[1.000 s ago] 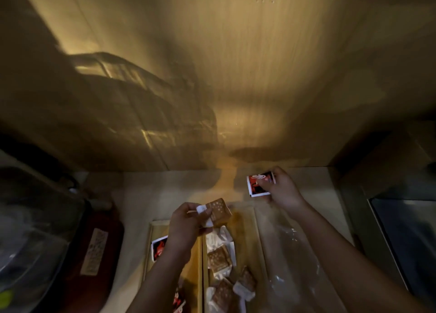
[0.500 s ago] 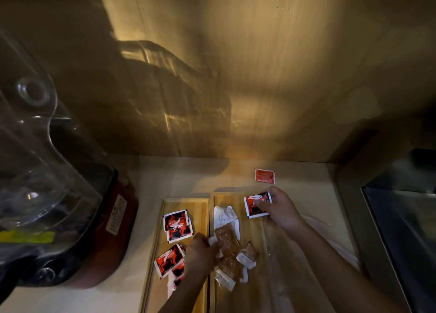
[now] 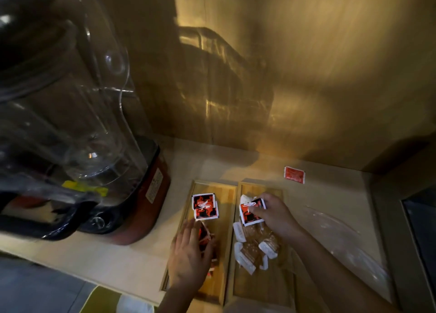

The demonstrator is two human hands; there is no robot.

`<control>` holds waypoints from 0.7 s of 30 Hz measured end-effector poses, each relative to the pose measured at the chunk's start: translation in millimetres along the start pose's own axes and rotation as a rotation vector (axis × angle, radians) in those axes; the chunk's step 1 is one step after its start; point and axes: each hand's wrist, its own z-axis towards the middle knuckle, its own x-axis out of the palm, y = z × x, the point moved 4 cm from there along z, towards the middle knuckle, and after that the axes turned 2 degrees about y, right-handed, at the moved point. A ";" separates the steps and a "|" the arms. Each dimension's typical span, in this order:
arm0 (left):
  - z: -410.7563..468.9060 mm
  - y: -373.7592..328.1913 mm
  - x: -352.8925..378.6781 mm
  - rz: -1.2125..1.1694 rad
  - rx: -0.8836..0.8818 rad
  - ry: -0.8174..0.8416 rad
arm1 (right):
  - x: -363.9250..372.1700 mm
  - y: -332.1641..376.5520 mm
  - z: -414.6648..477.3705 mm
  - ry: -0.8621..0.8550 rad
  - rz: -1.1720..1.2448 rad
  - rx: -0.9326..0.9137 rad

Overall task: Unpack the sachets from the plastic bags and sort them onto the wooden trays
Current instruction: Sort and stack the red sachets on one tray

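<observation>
On the table (image 3: 330, 194), two wooden trays lie side by side: left tray (image 3: 226, 190), right tray (image 3: 264, 286). Sorting is underway. Right hand (image 3: 274, 216) fingers pinch a red sachet (image 3: 250, 214) over the right tray's brown sachets (image 3: 257, 244); it likely belongs left. Left hand (image 3: 188, 258) rests open-fingered on the left tray's sachets.

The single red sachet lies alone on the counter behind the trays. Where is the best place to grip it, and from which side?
The red sachet lies flat, apart from both trays, so probably come from above. Pinch a short sealed edge, perhaps the right one, and lift that edge first.
</observation>
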 end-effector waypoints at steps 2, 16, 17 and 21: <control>-8.4 18.2 1.8 0.052 -0.053 0.036 | 14.3 3.8 0.4 0.043 0.009 0.004; -30.1 51.0 31.2 0.169 -0.118 0.269 | 92.2 21.2 0.6 0.337 -0.125 -0.003; -30.8 51.8 31.0 0.161 -0.134 0.265 | 94.0 21.3 -0.1 0.358 -0.146 0.007; -29.0 52.1 32.5 0.139 -0.068 0.120 | 91.9 14.9 7.0 0.318 -0.331 0.014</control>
